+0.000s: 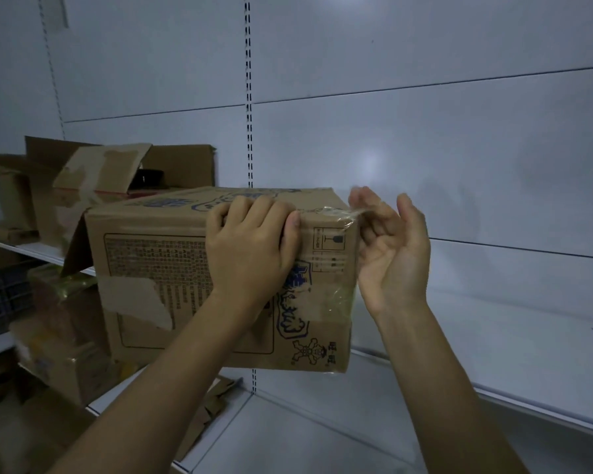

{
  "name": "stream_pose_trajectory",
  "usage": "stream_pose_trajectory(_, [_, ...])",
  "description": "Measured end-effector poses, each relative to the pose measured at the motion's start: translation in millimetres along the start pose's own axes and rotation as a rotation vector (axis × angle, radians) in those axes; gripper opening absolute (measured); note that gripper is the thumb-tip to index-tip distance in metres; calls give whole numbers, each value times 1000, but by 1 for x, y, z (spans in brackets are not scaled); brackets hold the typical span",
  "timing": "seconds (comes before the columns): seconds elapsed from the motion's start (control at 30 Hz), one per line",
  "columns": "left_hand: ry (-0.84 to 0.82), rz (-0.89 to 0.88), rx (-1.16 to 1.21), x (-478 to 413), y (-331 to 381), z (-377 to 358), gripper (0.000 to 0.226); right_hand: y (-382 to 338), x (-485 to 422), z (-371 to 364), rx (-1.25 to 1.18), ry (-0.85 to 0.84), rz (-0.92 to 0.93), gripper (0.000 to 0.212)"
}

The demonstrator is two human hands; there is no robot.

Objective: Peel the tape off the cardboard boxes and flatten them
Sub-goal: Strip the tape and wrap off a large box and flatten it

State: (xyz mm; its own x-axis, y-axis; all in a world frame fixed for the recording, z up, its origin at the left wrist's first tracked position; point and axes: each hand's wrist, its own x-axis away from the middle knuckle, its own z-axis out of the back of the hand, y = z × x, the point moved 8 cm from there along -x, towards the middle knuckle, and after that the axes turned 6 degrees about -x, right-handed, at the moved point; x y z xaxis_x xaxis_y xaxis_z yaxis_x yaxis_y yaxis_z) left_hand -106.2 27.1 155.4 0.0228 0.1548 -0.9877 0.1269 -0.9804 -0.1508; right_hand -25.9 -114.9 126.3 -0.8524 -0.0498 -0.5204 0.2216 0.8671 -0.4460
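Your right hand [391, 254]: grip half closed, fingers curled on loose end of clear tape [336, 217], thumb apart. Picture is blurred here, so hold is judged, not certain. Tape runs left from grip to top right corner of cardboard box [158, 268], then down along right edge. Pull should go right and downward, I think. Your left hand [250, 248]: grip curled over top edge, steadies box in front of shelf [493, 336].
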Motion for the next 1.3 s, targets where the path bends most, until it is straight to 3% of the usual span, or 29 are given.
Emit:
stream_pose_trajectory(0.07, [-8, -1, 2, 0, 0, 0, 38, -13, 3, -5, 398, -5, 162, 37])
stream_pose_trajectory(0.13, [-9, -2, 0, -1, 0, 0, 36, -22, 5, -16, 752, -66, 274, 73])
stream_pose_trajectory(0.2, [-13, 0, 1, 0, 0, 0, 34, -30, -1, -18, 844, -119, 229, 112])
stream_pose_trajectory(0.27, [-20, 2, -1, -1, 0, 0, 35, -37, -8, -27, 1006, -267, 154, 122])
stream_pose_trajectory(0.33, [-36, 5, 2, -2, 0, 0, 35, -37, -9, -40, 1296, -449, 132, 89])
stream_pose_trajectory(0.4, [-58, 3, 9, -2, -1, 1, 34, -43, -3, -54, 1501, -505, 319, 37])
stream_pose_trajectory(0.43, [-70, -1, 16, -2, -1, 1, 34, -46, 4, -61, 1572, -530, 492, 24])
stream_pose_trajectory(0.5, [-99, -19, 39, -4, -1, 2, 35, -48, 26, -72, 1724, -566, 910, 15])
stream_pose_trajectory(0.57, [-131, -62, 82, -10, -3, 2, 36, -48, 42, -75, 1759, -558, 1169, 19])
stream_pose_trajectory(0.77, [-209, -108, 132, -27, -8, -2, 39, -48, 53, -61, 1642, -554, 1342, 22])
stream_pose_trajectory(0.83, [-201, -88, 126, -23, -8, -2, 38, -51, 54, -57, 1599, -567, 1332, 20])
stream_pose_trajectory(0.93, [-175, -89, 129, -19, -11, 1, 37, -53, 46, -42, 1363, -435, 1083, 8])
stream_pose_trajectory(1.03, [-164, -73, 124, -17, -13, 2, 37, -38, 36, -14, 870, -141, 622, 4])
stream_pose_trajectory(1.13, [-127, -74, 116, -16, -11, 3, 36, -22, 30, 10, 297, 89, 253, 18])
stream_pose_trajectory(1.2, [-83, -99, 111, -15, -10, 4, 34, -30, 26, 7, 358, 98, 220, 21])
stream_pose_trajectory(1.3, [-24, -112, 90, -13, -10, 6, 32, -53, 19, -32, 976, -63, 357, 9])
